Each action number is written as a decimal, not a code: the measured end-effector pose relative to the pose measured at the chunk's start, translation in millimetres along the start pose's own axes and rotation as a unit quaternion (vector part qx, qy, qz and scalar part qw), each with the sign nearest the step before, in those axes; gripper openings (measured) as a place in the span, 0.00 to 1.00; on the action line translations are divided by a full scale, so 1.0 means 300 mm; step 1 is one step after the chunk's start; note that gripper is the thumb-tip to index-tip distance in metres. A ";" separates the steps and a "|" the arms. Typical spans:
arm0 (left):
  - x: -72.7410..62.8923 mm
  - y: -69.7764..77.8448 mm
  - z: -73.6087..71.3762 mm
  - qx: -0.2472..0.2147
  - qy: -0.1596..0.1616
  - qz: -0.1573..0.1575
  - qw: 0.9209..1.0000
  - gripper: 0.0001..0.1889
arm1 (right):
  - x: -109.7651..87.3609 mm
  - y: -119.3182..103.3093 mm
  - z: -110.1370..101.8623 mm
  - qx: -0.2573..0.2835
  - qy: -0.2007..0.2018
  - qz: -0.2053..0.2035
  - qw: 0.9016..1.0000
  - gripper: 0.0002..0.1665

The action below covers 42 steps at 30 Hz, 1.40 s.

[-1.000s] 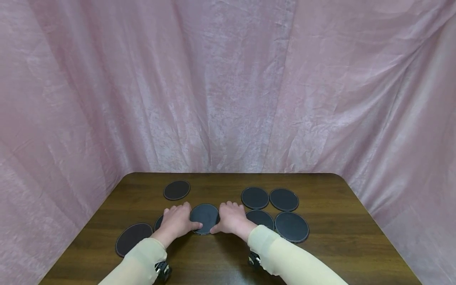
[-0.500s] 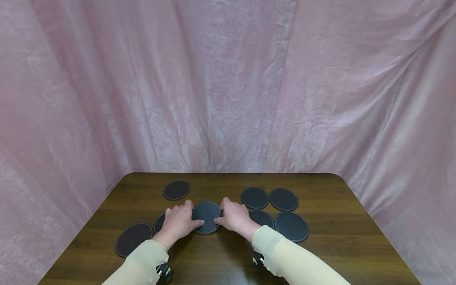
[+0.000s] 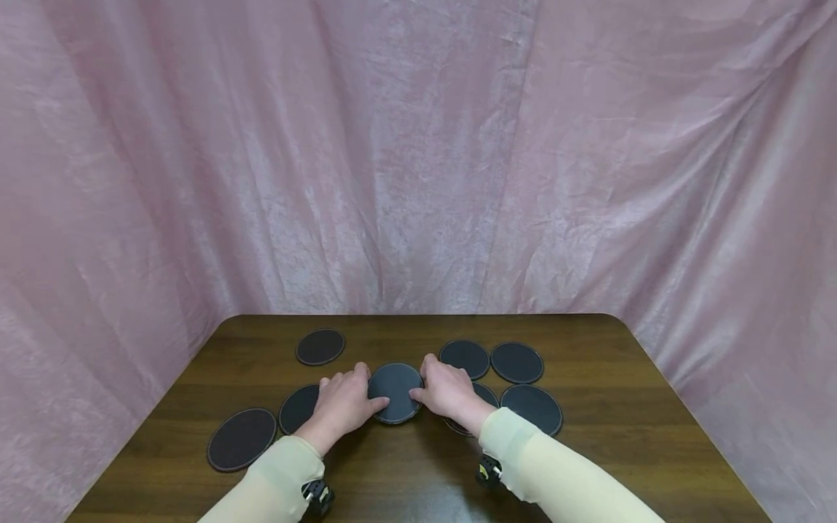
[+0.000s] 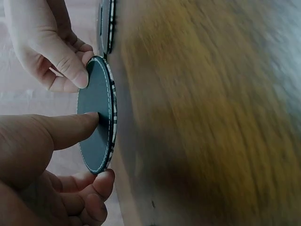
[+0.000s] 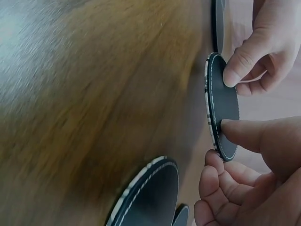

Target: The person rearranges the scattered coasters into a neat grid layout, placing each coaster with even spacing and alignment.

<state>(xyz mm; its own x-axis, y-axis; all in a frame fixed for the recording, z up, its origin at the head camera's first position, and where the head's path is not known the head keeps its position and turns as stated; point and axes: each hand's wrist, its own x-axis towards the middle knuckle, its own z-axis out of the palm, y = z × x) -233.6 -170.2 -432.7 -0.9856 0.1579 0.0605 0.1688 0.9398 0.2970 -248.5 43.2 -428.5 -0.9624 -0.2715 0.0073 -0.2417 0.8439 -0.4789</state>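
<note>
Both hands pinch one round black coaster (image 3: 396, 394) from opposite sides, close over the table. Its top has pale stitching, and a black-and-white checked edge shows on the coaster (image 4: 91, 101) in the left wrist view. The left hand (image 3: 345, 401) has its thumb on top of the left side, fingers curled under the rim. On the right side, the right hand (image 3: 450, 391) does likewise, as the right hand (image 5: 258, 174) shows in its own wrist view. Partly behind the left hand lies another coaster (image 3: 298, 410); one more coaster (image 3: 485, 396) is partly covered by the right hand.
On the wooden table (image 3: 399, 487), a coaster (image 3: 320, 347) lies at the back left and a coaster (image 3: 242, 439) at the front left. At right are a coaster (image 3: 465, 359), a coaster (image 3: 517, 362) and a coaster (image 3: 532, 407). A pink curtain (image 3: 418, 160) hangs behind.
Both hands have moved right and slightly away with the coaster. The right thumb, earlier at the coaster's near edge, now lies on its top. More of the coaster behind the left hand shows.
</note>
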 end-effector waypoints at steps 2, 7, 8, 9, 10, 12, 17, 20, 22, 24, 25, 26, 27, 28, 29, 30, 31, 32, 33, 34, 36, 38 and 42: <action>0.002 0.010 0.000 -0.001 -0.001 0.003 1.000 0.29 | -0.003 0.010 -0.006 -0.004 0.001 0.002 1.000 0.20; 0.005 0.028 0.004 -0.007 -0.007 0.012 1.000 0.28 | -0.015 0.027 -0.022 -0.006 -0.001 0.008 1.000 0.21; 0.006 0.030 0.007 -0.009 -0.009 0.014 1.000 0.28 | -0.018 0.030 -0.025 -0.006 -0.002 0.010 1.000 0.21; 0.006 0.032 0.009 -0.010 -0.012 0.015 1.000 0.28 | -0.020 0.033 -0.027 -0.007 -0.002 0.010 1.000 0.21; 0.007 0.034 0.012 -0.012 -0.014 0.016 1.000 0.28 | -0.022 0.036 -0.029 -0.008 -0.003 0.011 1.000 0.21; 0.008 0.037 0.017 -0.014 -0.019 0.016 1.000 0.28 | -0.025 0.041 -0.031 -0.009 -0.003 0.010 1.000 0.21; 0.007 0.042 0.022 -0.017 -0.027 0.018 0.999 0.28 | -0.013 0.080 -0.011 -0.008 0.001 -0.002 1.000 0.21; 0.004 0.045 0.022 -0.020 -0.027 0.021 0.999 0.27 | 0.010 0.132 0.030 -0.011 0.006 -0.017 1.000 0.23; 0.002 0.045 0.024 -0.019 -0.027 0.021 0.999 0.27 | 0.004 0.135 0.031 -0.011 0.007 -0.020 1.000 0.23; 0.000 0.046 0.026 -0.018 -0.027 0.022 0.999 0.27 | -0.017 0.107 0.008 -0.011 0.004 -0.014 1.000 0.23; 0.000 0.046 0.027 -0.017 -0.026 0.023 0.999 0.27 | -0.019 0.108 0.007 -0.010 0.005 -0.017 1.000 0.23; 0.000 0.045 0.028 -0.016 -0.026 0.024 0.999 0.27 | -0.041 0.069 -0.026 -0.007 0.001 -0.007 1.000 0.22; 0.000 0.045 0.029 -0.015 -0.026 0.025 0.999 0.27 | -0.039 0.072 -0.023 -0.007 0.002 -0.008 1.000 0.22; -0.001 0.044 0.030 -0.015 -0.025 0.025 0.999 0.27 | -0.030 0.083 -0.012 -0.010 0.003 -0.010 1.000 0.22; -0.002 0.044 0.030 -0.014 -0.025 0.026 0.999 0.27 | -0.013 0.103 0.007 -0.017 0.004 -0.012 1.000 0.22; -0.003 0.044 0.031 -0.013 -0.026 0.027 0.999 0.27 | 0.008 0.127 0.032 -0.023 0.005 -0.012 1.000 0.22; -0.004 0.044 0.031 -0.011 -0.027 0.027 0.999 0.28 | 0.032 0.158 0.062 -0.028 0.008 -0.015 0.999 0.22; -0.005 0.044 0.030 -0.010 -0.028 0.027 0.999 0.28 | 0.057 0.193 0.094 -0.031 0.010 -0.021 0.999 0.23; -0.006 0.045 0.030 -0.009 -0.029 0.028 0.999 0.28 | 0.077 0.223 0.120 -0.036 0.012 -0.026 0.999 0.24; -0.007 0.046 0.029 -0.007 -0.030 0.028 0.999 0.28 | 0.096 0.250 0.148 -0.041 0.014 -0.030 0.999 0.24; -0.008 0.047 0.028 -0.004 -0.033 0.027 0.999 0.28 | 0.095 0.252 0.149 -0.038 0.012 -0.030 0.999 0.24; -0.010 0.048 0.027 -0.003 -0.035 0.026 0.999 0.28 | 0.071 0.218 0.117 -0.031 0.002 -0.023 0.999 0.25; -0.012 0.048 0.028 -0.003 -0.040 0.026 0.999 0.27 | 0.019 0.158 0.061 -0.025 -0.007 -0.020 0.999 0.24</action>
<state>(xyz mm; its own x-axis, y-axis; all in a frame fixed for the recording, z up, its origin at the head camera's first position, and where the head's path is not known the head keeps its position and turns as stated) -227.7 -154.7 -436.7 -0.9732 0.2298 -0.0002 0.2190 0.9278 0.3019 -263.1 73.0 -467.3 -0.9503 -0.3110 0.0136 -0.2858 0.8546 -0.4336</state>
